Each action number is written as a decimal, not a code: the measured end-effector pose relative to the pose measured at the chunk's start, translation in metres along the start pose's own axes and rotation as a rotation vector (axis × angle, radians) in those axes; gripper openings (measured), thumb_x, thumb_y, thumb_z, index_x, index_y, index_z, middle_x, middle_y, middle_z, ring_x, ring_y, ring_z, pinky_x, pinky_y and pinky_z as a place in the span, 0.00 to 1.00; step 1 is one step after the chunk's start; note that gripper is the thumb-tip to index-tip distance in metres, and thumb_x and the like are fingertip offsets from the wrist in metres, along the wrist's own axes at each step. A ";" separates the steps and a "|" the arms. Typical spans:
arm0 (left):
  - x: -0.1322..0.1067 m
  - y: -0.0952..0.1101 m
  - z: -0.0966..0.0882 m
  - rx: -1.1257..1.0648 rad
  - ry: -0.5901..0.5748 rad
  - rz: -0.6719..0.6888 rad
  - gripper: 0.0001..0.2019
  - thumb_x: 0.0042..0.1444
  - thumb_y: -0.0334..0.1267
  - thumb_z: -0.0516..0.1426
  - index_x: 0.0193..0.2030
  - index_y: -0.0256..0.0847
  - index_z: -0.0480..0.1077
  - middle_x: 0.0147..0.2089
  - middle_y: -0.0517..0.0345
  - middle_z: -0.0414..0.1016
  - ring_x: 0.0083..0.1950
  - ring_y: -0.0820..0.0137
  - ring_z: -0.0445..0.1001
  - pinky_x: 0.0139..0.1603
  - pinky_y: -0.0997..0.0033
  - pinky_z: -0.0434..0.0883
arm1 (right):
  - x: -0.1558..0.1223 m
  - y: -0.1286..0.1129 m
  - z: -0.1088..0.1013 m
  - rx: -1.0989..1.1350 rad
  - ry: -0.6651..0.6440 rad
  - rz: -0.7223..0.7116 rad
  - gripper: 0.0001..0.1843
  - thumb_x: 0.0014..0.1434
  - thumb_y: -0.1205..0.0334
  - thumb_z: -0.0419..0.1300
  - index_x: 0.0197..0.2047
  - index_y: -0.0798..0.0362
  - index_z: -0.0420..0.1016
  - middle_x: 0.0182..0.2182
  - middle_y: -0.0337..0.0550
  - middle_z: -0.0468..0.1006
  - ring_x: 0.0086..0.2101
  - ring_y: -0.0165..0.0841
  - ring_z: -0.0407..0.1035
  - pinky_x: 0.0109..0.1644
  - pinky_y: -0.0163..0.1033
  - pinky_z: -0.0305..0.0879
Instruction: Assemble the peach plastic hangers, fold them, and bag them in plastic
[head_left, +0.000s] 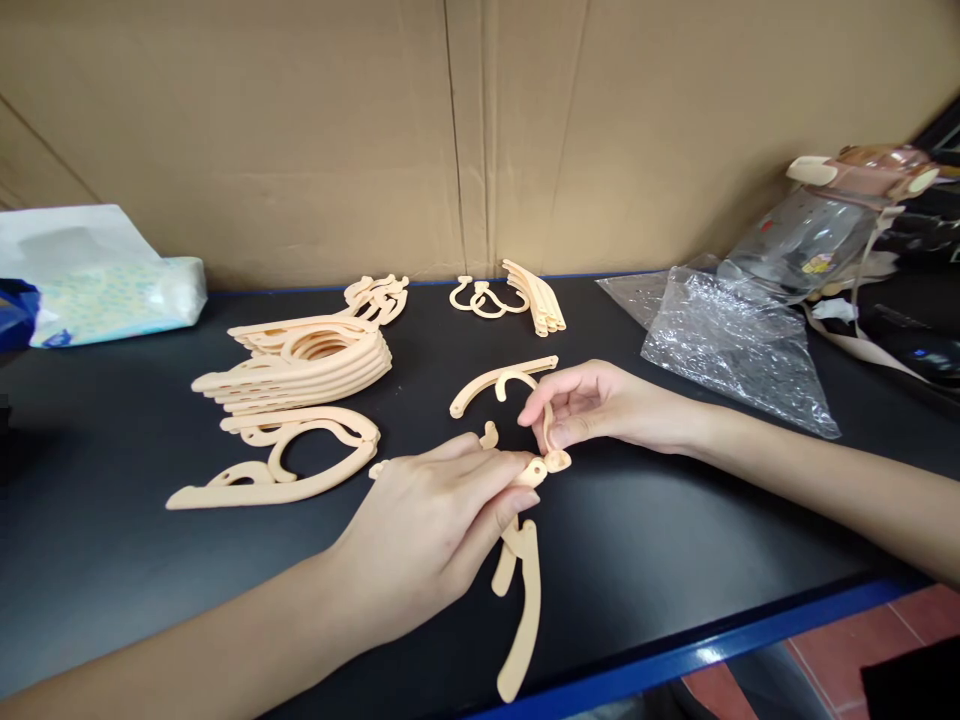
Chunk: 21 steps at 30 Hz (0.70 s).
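Note:
My left hand [435,515] pinches a peach plastic hanger arm [534,472], whose holed end sticks out past the fingertips. My right hand [600,405] grips a peach hanger hook [516,380] by its stem. The hook's round base sits right beside the arm's holed end; whether they touch I cannot tell. Below my left hand a curved peach piece [529,620] reaches toward the table's front edge, and my fingers partly hide what lies under it. Just beyond my hands lies a loose hanger arm [480,385].
On the left are a stack of folded hangers [322,365] and another hanger [300,490]. Farther back lie hooks [379,297], more hooks [484,300] and several hanger arms [538,298]. Clear plastic bags [735,340], a water bottle [817,230] and a tissue pack [120,295] flank the table.

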<state>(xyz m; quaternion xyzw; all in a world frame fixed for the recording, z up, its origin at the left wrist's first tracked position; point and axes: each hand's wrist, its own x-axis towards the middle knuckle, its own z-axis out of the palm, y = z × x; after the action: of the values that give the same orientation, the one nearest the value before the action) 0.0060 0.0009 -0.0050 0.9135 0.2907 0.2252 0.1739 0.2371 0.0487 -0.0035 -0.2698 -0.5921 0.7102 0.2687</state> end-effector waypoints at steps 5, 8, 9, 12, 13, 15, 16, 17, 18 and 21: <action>0.001 0.000 -0.001 0.004 -0.006 0.023 0.12 0.71 0.36 0.47 0.40 0.41 0.69 0.31 0.62 0.74 0.33 0.70 0.67 0.31 0.73 0.61 | 0.001 0.002 0.000 0.013 0.020 0.009 0.06 0.55 0.68 0.69 0.38 0.52 0.82 0.29 0.35 0.82 0.30 0.23 0.75 0.39 0.30 0.69; 0.002 -0.001 -0.001 0.003 -0.017 0.032 0.12 0.71 0.35 0.46 0.41 0.41 0.69 0.33 0.61 0.73 0.34 0.70 0.67 0.32 0.73 0.62 | 0.000 0.003 0.000 0.007 0.049 0.006 0.04 0.53 0.67 0.70 0.35 0.52 0.83 0.28 0.34 0.83 0.31 0.23 0.76 0.39 0.29 0.70; 0.002 -0.002 -0.001 -0.004 -0.019 0.038 0.12 0.71 0.35 0.46 0.42 0.41 0.69 0.34 0.61 0.74 0.35 0.70 0.68 0.33 0.73 0.62 | -0.001 0.004 0.000 0.004 0.053 0.004 0.04 0.53 0.67 0.71 0.34 0.51 0.84 0.28 0.35 0.83 0.31 0.23 0.76 0.39 0.29 0.70; 0.003 -0.003 0.000 -0.024 -0.016 0.066 0.11 0.71 0.35 0.46 0.46 0.41 0.69 0.36 0.62 0.74 0.36 0.70 0.67 0.34 0.73 0.63 | -0.001 0.005 0.001 0.003 0.060 -0.007 0.05 0.51 0.67 0.72 0.33 0.51 0.84 0.28 0.35 0.83 0.30 0.24 0.76 0.38 0.30 0.70; 0.003 -0.004 0.000 -0.027 -0.014 0.074 0.11 0.72 0.35 0.46 0.47 0.41 0.69 0.36 0.62 0.74 0.35 0.70 0.66 0.34 0.73 0.62 | -0.001 0.004 0.001 0.003 0.064 -0.011 0.05 0.50 0.67 0.72 0.33 0.51 0.84 0.28 0.35 0.83 0.29 0.24 0.76 0.37 0.30 0.70; 0.002 -0.004 0.000 -0.032 -0.012 0.081 0.10 0.72 0.35 0.46 0.47 0.41 0.68 0.35 0.63 0.74 0.35 0.70 0.65 0.34 0.73 0.62 | -0.001 0.004 0.001 0.003 0.073 -0.013 0.05 0.50 0.68 0.72 0.32 0.51 0.84 0.27 0.35 0.83 0.29 0.24 0.76 0.37 0.29 0.70; 0.002 -0.005 0.000 -0.036 -0.011 0.079 0.10 0.72 0.35 0.46 0.46 0.41 0.68 0.35 0.63 0.73 0.35 0.71 0.65 0.34 0.74 0.62 | 0.000 0.003 0.002 0.004 0.076 -0.012 0.05 0.50 0.68 0.72 0.32 0.51 0.84 0.27 0.35 0.83 0.29 0.24 0.76 0.37 0.29 0.70; 0.002 -0.005 0.000 -0.038 -0.011 0.075 0.09 0.71 0.34 0.47 0.45 0.41 0.68 0.35 0.63 0.73 0.36 0.71 0.66 0.34 0.74 0.62 | 0.000 0.003 0.002 0.004 0.081 -0.010 0.05 0.50 0.68 0.72 0.32 0.51 0.84 0.27 0.35 0.83 0.29 0.24 0.76 0.37 0.29 0.70; 0.001 -0.005 0.000 -0.036 -0.010 0.072 0.09 0.71 0.34 0.47 0.45 0.41 0.68 0.35 0.63 0.73 0.36 0.71 0.66 0.34 0.74 0.62 | 0.000 0.002 0.002 0.004 0.086 -0.007 0.05 0.50 0.68 0.72 0.32 0.51 0.84 0.27 0.35 0.83 0.29 0.24 0.76 0.37 0.30 0.70; -0.001 -0.004 0.002 0.002 0.009 0.069 0.10 0.71 0.35 0.46 0.43 0.40 0.68 0.33 0.62 0.72 0.35 0.71 0.66 0.33 0.74 0.61 | 0.000 0.001 0.003 -0.003 0.091 -0.004 0.05 0.50 0.69 0.72 0.32 0.51 0.84 0.27 0.34 0.82 0.29 0.23 0.76 0.37 0.29 0.70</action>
<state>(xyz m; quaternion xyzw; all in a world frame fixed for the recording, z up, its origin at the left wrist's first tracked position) 0.0050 0.0030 -0.0090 0.9223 0.2600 0.2346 0.1637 0.2347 0.0461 -0.0041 -0.3009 -0.5809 0.6958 0.2963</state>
